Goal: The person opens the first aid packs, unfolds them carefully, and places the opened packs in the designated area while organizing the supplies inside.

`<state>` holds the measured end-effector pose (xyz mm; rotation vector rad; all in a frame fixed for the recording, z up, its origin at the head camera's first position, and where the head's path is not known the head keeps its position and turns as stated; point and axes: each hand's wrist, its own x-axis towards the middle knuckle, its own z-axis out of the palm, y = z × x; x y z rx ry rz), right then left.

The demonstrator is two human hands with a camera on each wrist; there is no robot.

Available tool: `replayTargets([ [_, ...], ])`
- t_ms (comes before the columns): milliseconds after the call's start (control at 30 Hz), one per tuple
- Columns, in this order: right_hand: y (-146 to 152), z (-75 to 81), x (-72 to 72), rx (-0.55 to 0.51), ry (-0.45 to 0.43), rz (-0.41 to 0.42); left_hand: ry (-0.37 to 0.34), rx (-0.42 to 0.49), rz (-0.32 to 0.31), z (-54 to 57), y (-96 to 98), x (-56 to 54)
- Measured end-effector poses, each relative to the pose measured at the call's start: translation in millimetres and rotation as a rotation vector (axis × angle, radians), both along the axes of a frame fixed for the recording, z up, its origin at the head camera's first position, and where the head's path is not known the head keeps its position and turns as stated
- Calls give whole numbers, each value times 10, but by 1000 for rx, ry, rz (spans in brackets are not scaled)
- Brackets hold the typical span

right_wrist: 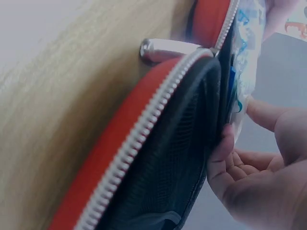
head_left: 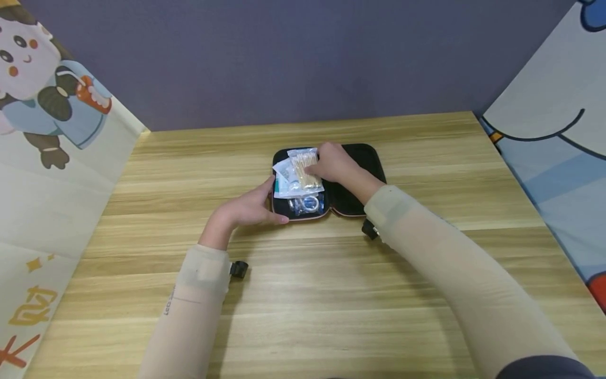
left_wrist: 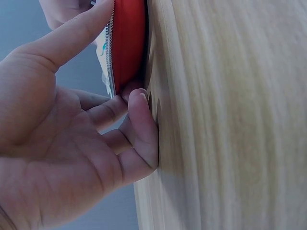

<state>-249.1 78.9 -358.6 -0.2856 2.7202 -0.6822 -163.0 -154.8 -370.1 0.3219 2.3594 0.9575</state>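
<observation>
A red zip case (right_wrist: 129, 124) with black lining lies unfolded on the table. In its left half are a clear packet of cotton swabs (head_left: 306, 178), white packets (head_left: 285, 173) and a blue-and-clear packet (head_left: 307, 204) with a white ring shape. My left hand (head_left: 248, 207) holds the case by its left side, thumb along the front corner and fingers curled at the edge. My right hand (head_left: 335, 164) reaches over the case's middle and pinches the right edge of the swab packet. In the right wrist view, its thumb and fingers lie on either side of the packaging.
The case's right half (head_left: 362, 158) lies folded out, with dark mesh inside. A silvery zip pull (right_wrist: 168, 50) sticks out near the fold. The wooden table (head_left: 322, 295) meets a dark back wall (head_left: 303, 63), with printed panels at both sides.
</observation>
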Motion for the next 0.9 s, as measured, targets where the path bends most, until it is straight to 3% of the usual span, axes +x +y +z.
replayTargets([
  [367, 94, 1, -59, -134, -55, -21, 15, -30, -8, 14, -1, 18],
  [600, 213, 84, -72, -207, -62, -53, 14, -21, -3, 11, 5, 14],
  [733, 318, 137, -109, -261, -55, -73, 13, -37, 0, 19, 2, 21],
  [900, 555, 244, -148, -285, 20, -82, 17, -52, -2, 20, 1, 24],
])
